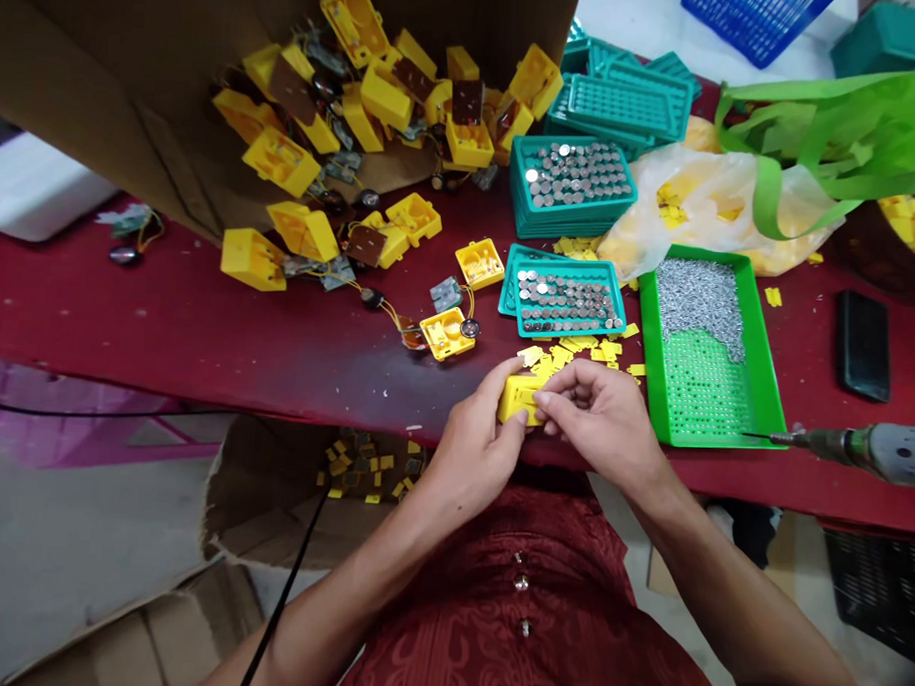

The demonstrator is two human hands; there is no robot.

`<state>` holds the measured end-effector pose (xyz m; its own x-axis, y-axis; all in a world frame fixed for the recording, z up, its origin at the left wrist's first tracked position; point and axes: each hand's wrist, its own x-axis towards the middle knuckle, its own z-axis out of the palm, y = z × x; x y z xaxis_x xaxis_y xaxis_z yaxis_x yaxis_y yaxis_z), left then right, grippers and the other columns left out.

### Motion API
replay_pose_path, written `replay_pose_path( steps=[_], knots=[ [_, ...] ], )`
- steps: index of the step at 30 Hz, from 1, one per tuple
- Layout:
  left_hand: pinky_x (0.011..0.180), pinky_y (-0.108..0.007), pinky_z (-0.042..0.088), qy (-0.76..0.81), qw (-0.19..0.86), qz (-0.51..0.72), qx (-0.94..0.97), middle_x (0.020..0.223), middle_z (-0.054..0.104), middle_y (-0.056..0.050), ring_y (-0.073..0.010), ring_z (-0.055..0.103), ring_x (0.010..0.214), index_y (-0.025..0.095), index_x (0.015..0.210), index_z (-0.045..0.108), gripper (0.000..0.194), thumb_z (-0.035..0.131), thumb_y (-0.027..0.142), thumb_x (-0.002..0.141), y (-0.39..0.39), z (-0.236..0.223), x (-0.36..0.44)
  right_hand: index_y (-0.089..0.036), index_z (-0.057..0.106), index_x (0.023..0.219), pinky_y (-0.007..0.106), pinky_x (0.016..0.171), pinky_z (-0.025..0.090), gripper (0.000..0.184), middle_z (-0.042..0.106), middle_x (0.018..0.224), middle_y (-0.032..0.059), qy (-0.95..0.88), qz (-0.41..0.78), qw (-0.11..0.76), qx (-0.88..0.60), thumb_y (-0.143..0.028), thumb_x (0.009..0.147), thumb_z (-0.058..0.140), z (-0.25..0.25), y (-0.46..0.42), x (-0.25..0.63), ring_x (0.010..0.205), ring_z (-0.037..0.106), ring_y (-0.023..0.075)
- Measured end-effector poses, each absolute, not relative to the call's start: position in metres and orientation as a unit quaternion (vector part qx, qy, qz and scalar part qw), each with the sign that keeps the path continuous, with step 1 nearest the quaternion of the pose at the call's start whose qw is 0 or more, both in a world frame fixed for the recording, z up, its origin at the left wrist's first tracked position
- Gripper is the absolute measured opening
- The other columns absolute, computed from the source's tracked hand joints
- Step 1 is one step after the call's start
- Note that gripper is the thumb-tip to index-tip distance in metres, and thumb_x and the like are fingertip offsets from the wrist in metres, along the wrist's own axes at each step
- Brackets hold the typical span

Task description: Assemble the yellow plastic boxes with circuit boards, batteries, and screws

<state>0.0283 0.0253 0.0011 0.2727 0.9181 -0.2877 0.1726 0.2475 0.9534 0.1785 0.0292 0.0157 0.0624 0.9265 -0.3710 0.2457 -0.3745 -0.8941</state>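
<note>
My left hand (pixel 480 434) is wrapped round a small yellow plastic box (pixel 517 397), just over the table's front edge. Thumb and fingers of my right hand (pixel 601 413) are pinched together against the right side of that box; whatever is between them is hidden. Right behind my hands lie loose flat yellow plastic covers (pixel 558 359). Beyond these stands a teal tray (pixel 622 314) with rows of round button cells (pixel 568 299). To its left an opened yellow case (pixel 449 335) lies with wires and a small round part attached.
A green basket (pixel 655 390) of small screws (pixel 703 292) stands right, with an electric screwdriver (pixel 874 450) pointing over it. A phone (pixel 863 342) lies beyond. Wired yellow cases (pixel 284 162) pile up by a large carton (pixel 157 122). Below the table is a cardboard box (pixel 234 495).
</note>
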Motion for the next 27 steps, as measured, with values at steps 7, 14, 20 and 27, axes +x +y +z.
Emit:
replay_pose_path(
  steps=[7, 14, 20, 27],
  knots=[
    [0.096, -0.038, 0.044, 0.518, 0.567, 0.311, 0.56, 0.126, 0.068, -0.013, -0.0275, 0.064, 0.107, 0.016, 0.135, 0.054, 0.051, 0.059, 0.018, 0.084, 0.023, 0.007, 0.032, -0.016, 0.059, 0.069, 0.019, 0.043, 0.044, 0.015, 0.061, 0.054, -0.0023, -0.4, 0.588, 0.316, -0.628, -0.026, 0.067, 0.071, 0.022, 0.033, 0.185, 0.045, 0.055, 0.0069],
    [0.076, -0.031, 0.047, 0.534, 0.56, 0.308, 0.554, 0.098, 0.072, -0.006, -0.0207, 0.064, 0.083, 0.018, 0.116, 0.064, 0.029, 0.055, 0.03, 0.091, 0.025, 0.002, 0.033, -0.018, 0.06, 0.073, 0.023, 0.053, 0.044, 0.011, 0.064, 0.065, -0.0007, -0.516, 0.447, 0.324, -0.655, -0.026, 0.079, 0.063, 0.015, 0.018, 0.179, 0.057, 0.058, 0.0094],
    [0.066, -0.028, 0.055, 0.487, 0.711, 0.357, 0.36, 0.106, 0.071, -0.007, -0.0185, 0.067, 0.081, 0.019, 0.106, 0.066, 0.029, 0.064, 0.04, 0.086, 0.024, -0.003, 0.034, -0.019, 0.061, 0.088, 0.024, 0.054, 0.041, 0.017, 0.06, 0.065, -0.003, -0.551, 0.365, 0.338, -0.67, -0.035, 0.084, 0.065, 0.027, 0.016, 0.183, 0.056, 0.053, 0.0087],
    [0.079, -0.029, 0.055, 0.457, 0.717, 0.337, 0.405, 0.112, 0.069, -0.008, -0.0201, 0.066, 0.094, 0.017, 0.11, 0.063, 0.029, 0.065, 0.033, 0.086, 0.017, 0.002, 0.032, -0.018, 0.069, 0.092, 0.027, 0.065, 0.046, 0.017, 0.069, 0.084, 0.0023, -0.563, 0.455, 0.288, -0.627, -0.031, 0.083, 0.064, 0.018, 0.012, 0.193, 0.07, 0.059, 0.0114]
  ],
)
